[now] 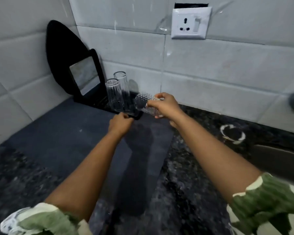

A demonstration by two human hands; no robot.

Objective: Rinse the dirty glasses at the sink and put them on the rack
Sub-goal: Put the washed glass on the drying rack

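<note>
The right hand grasps a clear glass by its base end, fingers wrapped around the wall. The glass lies nearly horizontal: its long axis runs left to right, with the open mouth pointing left toward the rack. It is transparent, with a ribbed or textured wall; motion blur softens the pattern. It is held in the air above the right end of the rack, just beside the two standing glasses.

The left hand is clenched at the near edge of the rack, its fingers curled at the rim. Whether it grips the rim or only rests against it cannot be determined.

The rack is a black tray placed in the corner of the tabletop, against the tiled wall. Two clear ribbed glasses stand on it: the front glass and the rear glass, touching or nearly touching. Both stand upright with the long axis vertical; which end is down cannot be determined.

A black-framed panel leans behind the rack, in front of a black curved board. A dark mat covers the tabletop below the rack. A white wall socket is mounted on the tiles above. A white ring mark lies on the tabletop to the right. Both forearms are bare, with green-and-white sleeves pushed up.
</note>
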